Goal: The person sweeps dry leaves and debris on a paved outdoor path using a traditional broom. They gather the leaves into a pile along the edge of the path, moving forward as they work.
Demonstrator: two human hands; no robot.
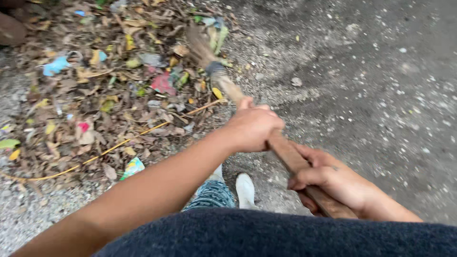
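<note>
I hold a broom with a long brown wooden handle [288, 154] in both hands. My left hand [251, 126] grips the handle farther along, toward the head. My right hand [328, 181] grips it nearer my body. The blurred bristle head [202, 45] reaches into a pile of dry leaves and litter [109, 90] on the ground at the upper left.
Grey gravelly ground [371, 90] spreads to the right. In the pile lie scraps of coloured plastic, a red wrapper [163, 83], a blue scrap [55, 65] and a long thin yellow stem [109, 150]. My white shoe [245, 189] and patterned trouser leg [212, 195] show below.
</note>
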